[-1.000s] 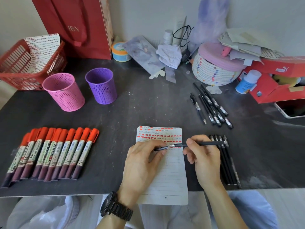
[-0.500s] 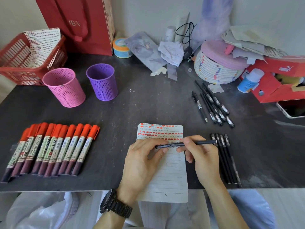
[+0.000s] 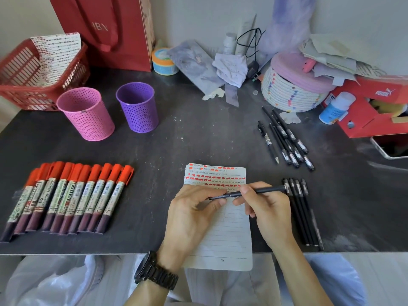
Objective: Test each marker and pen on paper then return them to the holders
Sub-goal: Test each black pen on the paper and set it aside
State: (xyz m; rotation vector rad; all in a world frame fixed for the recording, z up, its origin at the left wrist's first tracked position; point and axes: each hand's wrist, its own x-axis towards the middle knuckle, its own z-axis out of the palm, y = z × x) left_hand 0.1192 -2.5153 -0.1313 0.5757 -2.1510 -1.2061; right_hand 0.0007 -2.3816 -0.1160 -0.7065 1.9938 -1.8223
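I see the dark counter (image 3: 198, 138) ending at its near edge just under my wrists, and the lined paper (image 3: 223, 228) overhangs that edge toward my lap. The widest bare stretch of counter lies in the middle, between the paper and the two holders at the back left: the pink holder (image 3: 85, 113) and the purple holder (image 3: 138, 107), standing upright side by side, just apart. To the left, a row of red-capped markers (image 3: 66, 197) lies packed side by side, caps pointing away from me. To the right, a bundle of black pens (image 3: 302, 213) lies along the paper's right side, and a looser group of pens (image 3: 284, 140) sits further back.

Both forearms come up from the near edge over the paper. My left hand (image 3: 192, 215) lies knuckles up on the sheet, fingers curled, pinching the left end of the black pen (image 3: 249, 192). My right hand (image 3: 267, 208) grips the pen's barrel between thumb and forefinger.

The pen is over the upper part of the paper, just below the red and black test marks. Its long axis runs nearly left to right, the right end tilted slightly away and reaching above the bundled pens.
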